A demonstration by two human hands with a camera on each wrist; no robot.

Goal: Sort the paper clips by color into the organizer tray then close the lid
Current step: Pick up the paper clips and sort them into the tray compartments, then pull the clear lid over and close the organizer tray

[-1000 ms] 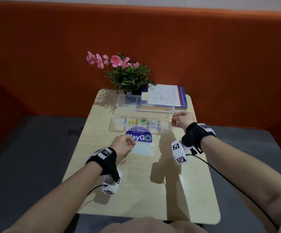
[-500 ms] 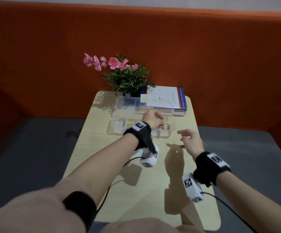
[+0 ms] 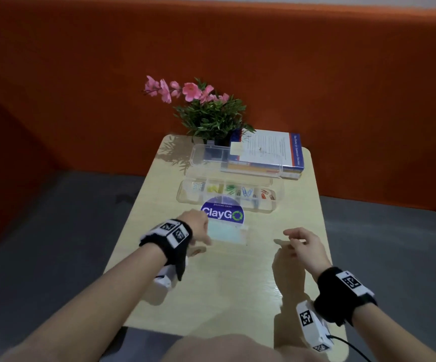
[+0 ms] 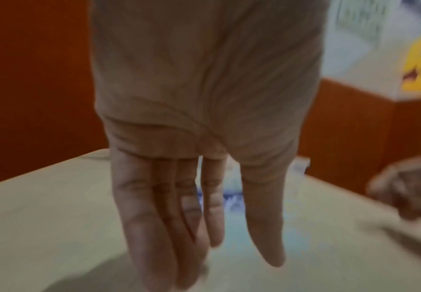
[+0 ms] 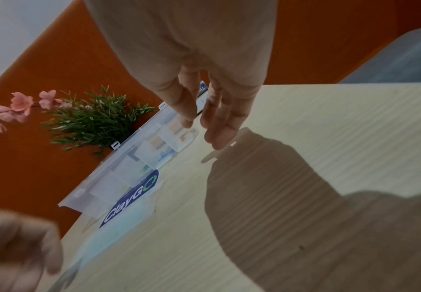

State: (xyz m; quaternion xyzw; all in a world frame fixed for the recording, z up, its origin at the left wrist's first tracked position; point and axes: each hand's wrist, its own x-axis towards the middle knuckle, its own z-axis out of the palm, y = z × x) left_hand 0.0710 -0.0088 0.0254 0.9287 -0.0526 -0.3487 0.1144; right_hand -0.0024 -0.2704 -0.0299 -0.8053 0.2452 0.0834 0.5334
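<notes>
Figure: late stage of the sort, seen from the head view. The organizer tray (image 3: 229, 195) lies across the table (image 3: 227, 278) toward its far edge, its clear lid (image 3: 213, 156) standing open behind it against a book (image 3: 269, 152) and a potted plant (image 3: 209, 111) at the far edge. Sorted paper clips (image 3: 245, 191) show in the compartments by colour: pale, yellow, green, blue and, nearest the right edge, red.

Your left hand (image 3: 198, 226) hangs low over the table toward the left edge, fingers (image 4: 159, 227) straight and released, holding nothing. Just under it a small blurred shape on the table may be one remaining clip; you cannot tell from these views. Your right hand (image 3: 303, 244) hovers toward the right edge, fingers loosely curled and apart, empty.

Risks from here, as judgements:
- A flat clip on a smooth top is hard to pinch; straight fingers may push it toward the left edge and off the table.
- The ClayGo sticker (image 3: 222, 215) and the pale sheet (image 3: 228, 233) lie just beside your left hand; a clip could slide beneath the sheet's edge.
- A clip dropped from height may bounce across a divider into the wrong colour.
- Closing the lid one-handed may shove the light tray into the book, or trap a clip resting on a divider so the latch fails.
</notes>
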